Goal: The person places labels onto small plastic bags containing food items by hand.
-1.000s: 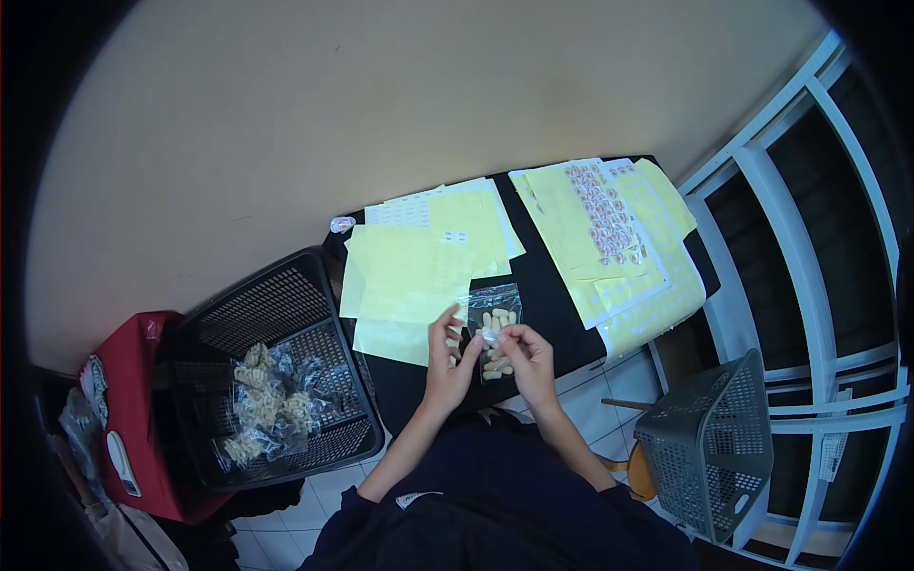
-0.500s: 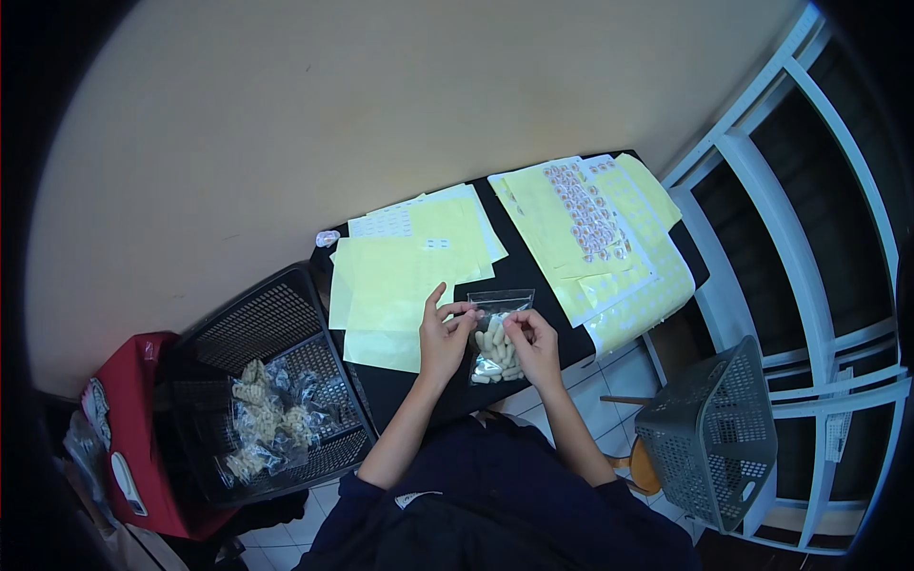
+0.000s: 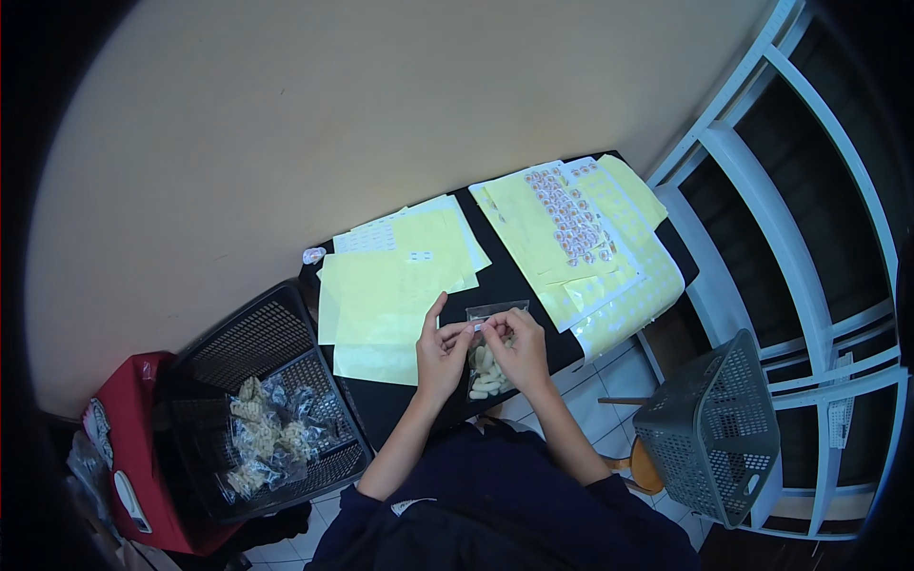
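Far left of the grip, see a black perforated plastic basket with clear bags of pale, knobbly pieces inside; nearer, above and to the left, find pale-yellow sheets, one bearing small white labels. At the grip itself, see the left hand closed in a pinch of thumb and finger on a small white label, with the index finger raised clear. Directly below, find the clear zip-top plastic bag, holding pale, finger-shaped pieces, near the front edge of the black-topped table. From the right, see the right hand closed at the same label, thumb and finger nearly meeting the left fingertips; cannot tell exactly how much of label or film lies in that pinch. For good work, hold the label by its edges, square to the bag, sparing the sticky face, and smooth the film without squeezing the contents. Farther right, see yellow sheets with round red-and-white stickers, then a grey perforated plastic basket, lower down.
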{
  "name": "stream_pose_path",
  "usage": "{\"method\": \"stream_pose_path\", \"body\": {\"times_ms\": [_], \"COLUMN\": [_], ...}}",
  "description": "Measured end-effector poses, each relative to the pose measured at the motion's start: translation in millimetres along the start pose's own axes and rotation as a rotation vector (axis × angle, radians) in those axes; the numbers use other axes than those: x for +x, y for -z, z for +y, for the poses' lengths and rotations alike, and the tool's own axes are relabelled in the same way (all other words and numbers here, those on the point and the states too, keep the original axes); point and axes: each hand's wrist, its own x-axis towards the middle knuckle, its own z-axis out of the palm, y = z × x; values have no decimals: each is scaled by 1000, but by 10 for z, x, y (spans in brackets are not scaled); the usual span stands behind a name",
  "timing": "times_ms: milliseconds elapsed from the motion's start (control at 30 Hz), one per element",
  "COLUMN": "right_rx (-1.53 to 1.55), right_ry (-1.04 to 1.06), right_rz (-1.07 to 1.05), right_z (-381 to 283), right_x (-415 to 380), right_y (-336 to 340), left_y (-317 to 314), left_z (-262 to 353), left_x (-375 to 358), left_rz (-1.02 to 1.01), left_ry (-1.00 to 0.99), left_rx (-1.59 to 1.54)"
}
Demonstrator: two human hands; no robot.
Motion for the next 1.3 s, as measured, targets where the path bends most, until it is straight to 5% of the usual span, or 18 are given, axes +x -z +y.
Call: {"method": "stream_pose_path", "body": {"times_ms": [467, 600, 733, 800, 867, 1033, 1133, 1300], "right_rx": [-5, -24, -203, -535, -544, -558, -569, -498], "right_ry": [-111, -125, -56, 139, 121, 240, 322, 334], "right_rz": [-6, 237, 177, 6, -147, -493, -555, -565], "right_z": [308, 1019, 1490, 1467, 1511, 1691, 1717, 1790], "right_x": [119, 599, 1270, 1486, 1642, 1829, 1888, 1970], "right_y": [291, 579, 940, 1083, 1154, 1214, 1238, 1215], "left_y": [-222, -237, -467, -729, -1074, -1662, -1752, -1797], "left_z": [-301, -445, -219, -170, -134, -614, -584, -477], "left_x": [81, 189, 445, 705, 958, 1425, 1469, 1522], "left_rz": [81, 202, -172, -412, -559, -660, -661, -779], "left_ry": [24, -7, 149, 156, 75, 157, 395, 490], "left_rx": [-82, 1, 73, 290, 606, 1007, 1096, 1158]}}
